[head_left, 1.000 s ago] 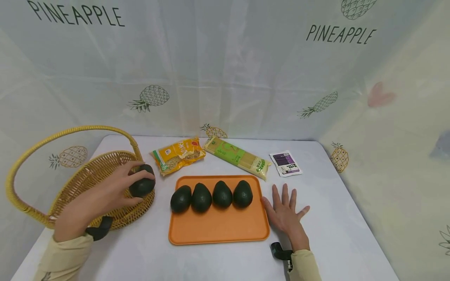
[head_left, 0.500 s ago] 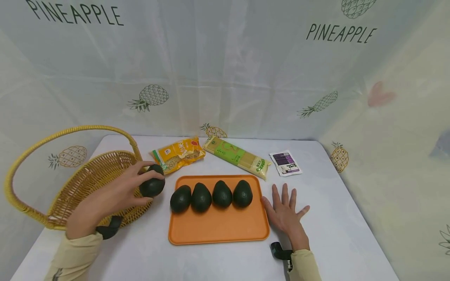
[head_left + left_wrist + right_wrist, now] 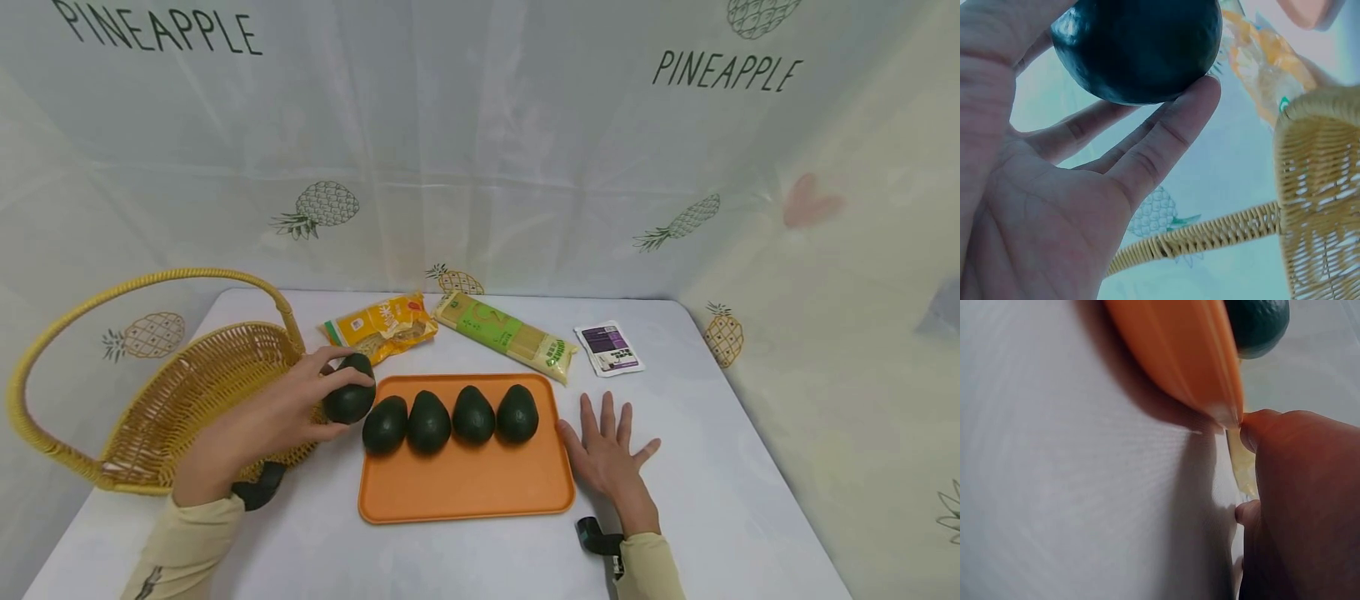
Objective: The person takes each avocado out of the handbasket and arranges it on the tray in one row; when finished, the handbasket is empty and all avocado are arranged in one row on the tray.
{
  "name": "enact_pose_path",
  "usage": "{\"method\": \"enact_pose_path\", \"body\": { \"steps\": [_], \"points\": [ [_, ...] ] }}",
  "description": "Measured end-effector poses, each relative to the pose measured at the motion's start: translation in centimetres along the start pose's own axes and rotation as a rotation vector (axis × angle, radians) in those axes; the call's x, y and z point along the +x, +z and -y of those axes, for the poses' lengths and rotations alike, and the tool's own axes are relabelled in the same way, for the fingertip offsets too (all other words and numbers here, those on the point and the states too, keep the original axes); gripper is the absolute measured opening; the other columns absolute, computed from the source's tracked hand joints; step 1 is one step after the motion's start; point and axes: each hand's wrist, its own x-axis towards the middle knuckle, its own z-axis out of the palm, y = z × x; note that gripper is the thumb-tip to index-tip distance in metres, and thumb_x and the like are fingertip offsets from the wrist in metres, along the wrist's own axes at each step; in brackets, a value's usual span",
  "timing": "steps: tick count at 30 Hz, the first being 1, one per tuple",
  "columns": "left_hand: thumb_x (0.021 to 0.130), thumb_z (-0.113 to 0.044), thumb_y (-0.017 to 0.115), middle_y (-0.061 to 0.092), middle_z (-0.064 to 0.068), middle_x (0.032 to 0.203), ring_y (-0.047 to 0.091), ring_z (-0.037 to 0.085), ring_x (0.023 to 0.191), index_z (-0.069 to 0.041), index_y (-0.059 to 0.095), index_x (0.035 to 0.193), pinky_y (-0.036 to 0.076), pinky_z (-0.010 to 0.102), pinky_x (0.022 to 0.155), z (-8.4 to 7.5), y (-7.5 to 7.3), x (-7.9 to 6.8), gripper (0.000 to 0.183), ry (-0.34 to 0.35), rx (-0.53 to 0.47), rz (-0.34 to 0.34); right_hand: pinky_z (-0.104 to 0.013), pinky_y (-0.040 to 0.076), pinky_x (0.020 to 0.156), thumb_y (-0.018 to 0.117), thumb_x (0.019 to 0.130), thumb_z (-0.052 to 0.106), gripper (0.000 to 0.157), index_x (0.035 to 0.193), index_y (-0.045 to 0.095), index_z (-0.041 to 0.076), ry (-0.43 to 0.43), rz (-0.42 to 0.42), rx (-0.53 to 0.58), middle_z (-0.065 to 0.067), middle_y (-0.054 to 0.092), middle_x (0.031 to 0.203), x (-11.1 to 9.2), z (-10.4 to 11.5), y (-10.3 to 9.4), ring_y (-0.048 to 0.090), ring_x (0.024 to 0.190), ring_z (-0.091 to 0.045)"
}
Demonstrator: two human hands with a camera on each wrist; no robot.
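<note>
My left hand (image 3: 281,410) grips a dark green avocado (image 3: 351,390) between its thumb and fingers, just left of the orange tray (image 3: 468,492). In the left wrist view the fingertips press against the underside of this avocado (image 3: 1141,50). Several more avocados (image 3: 474,415) lie in a row across the upper half of the tray. The wicker basket (image 3: 187,392) stands at the left, partly hidden behind my left forearm. My right hand (image 3: 611,462) lies with fingers spread at the tray's right edge, its thumb right at the rim (image 3: 1235,412) in the right wrist view.
Behind the tray lie an orange food packet (image 3: 382,329), a long green-labelled noodle pack (image 3: 506,335) and a white-and-purple sachet (image 3: 609,348). The basket's tall handle (image 3: 150,283) arches up at the left. A pineapple-print cloth (image 3: 480,150) hangs behind the white table (image 3: 712,467).
My left hand has carried the avocado rightward from over the basket to beside the tray's upper left corner. The right hand and the tray have stayed put.
</note>
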Motion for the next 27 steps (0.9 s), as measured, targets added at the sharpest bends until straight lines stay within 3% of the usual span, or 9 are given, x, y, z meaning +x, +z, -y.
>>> {"method": "enact_pose_path", "body": {
  "steps": [3,8,10,15,18,23,27],
  "points": [
    [0.082,-0.013,0.094,0.05,0.029,0.152,0.058,0.05,0.131,-0.023,0.067,0.13,0.06,0.059,0.094,-0.4,0.1,0.4,0.057,-0.014,-0.022,0.008,-0.083,-0.036,0.103,0.026,0.106,0.076,0.092,0.173,0.006,0.017,0.001,0.0,0.0,-0.02,-0.018,0.179,0.0,0.0,0.0,-0.028,0.161,-0.051],
    [0.083,-0.012,0.093,0.048,0.026,0.155,0.063,0.04,0.12,-0.024,0.067,0.132,0.062,0.04,0.083,-0.9,0.3,0.8,0.057,-0.032,-0.039,0.028,-0.083,-0.037,0.103,0.026,0.106,0.076,0.092,0.173,0.005,0.017,0.005,0.005,0.002,-0.02,-0.019,0.179,0.0,0.1,0.0,-0.028,0.161,-0.05],
    [0.082,-0.012,0.094,0.047,0.024,0.156,0.063,0.039,0.12,-0.024,0.067,0.132,0.063,0.038,0.082,-1.1,0.6,1.0,0.058,-0.024,-0.045,0.028,-0.082,-0.037,0.103,0.025,0.106,0.076,0.092,0.173,0.005,0.017,0.007,0.006,0.0,-0.019,-0.019,0.179,0.0,0.0,0.0,-0.029,0.161,-0.05],
    [0.082,-0.012,0.094,0.047,0.023,0.155,0.055,0.046,0.137,-0.022,0.067,0.132,0.062,0.05,0.093,-1.7,1.4,1.5,0.057,0.009,-0.039,0.019,-0.081,-0.038,0.102,0.025,0.105,0.077,0.092,0.173,0.005,0.017,0.01,0.005,0.0,-0.019,-0.019,0.179,0.0,0.0,0.0,-0.029,0.161,-0.05],
    [0.083,-0.014,0.094,0.048,0.022,0.154,0.052,0.045,0.14,-0.022,0.066,0.133,0.062,0.05,0.095,-2.0,1.8,1.8,0.057,0.016,-0.029,0.02,-0.082,-0.038,0.102,0.026,0.105,0.077,0.093,0.173,0.006,0.017,0.011,0.003,0.002,-0.019,-0.019,0.179,0.1,0.0,0.1,-0.029,0.161,-0.05],
    [0.084,-0.022,0.093,0.047,0.019,0.155,0.059,0.036,0.132,-0.028,0.065,0.136,0.063,0.041,0.092,-2.6,2.3,2.3,0.059,-0.008,-0.038,0.033,-0.082,-0.038,0.103,0.025,0.105,0.077,0.093,0.173,0.006,0.018,0.013,0.001,-0.001,-0.019,-0.019,0.179,0.1,-0.1,0.1,-0.03,0.161,-0.05],
    [0.085,-0.018,0.093,0.047,0.022,0.154,0.06,0.038,0.129,-0.026,0.065,0.134,0.062,0.046,0.093,-3.0,2.8,3.0,0.057,0.002,-0.051,0.038,-0.081,-0.039,0.102,0.026,0.105,0.078,0.093,0.173,0.006,0.018,0.012,0.001,0.008,-0.019,-0.019,0.179,0.0,0.0,0.1,-0.029,0.161,-0.05]
  ]
}}
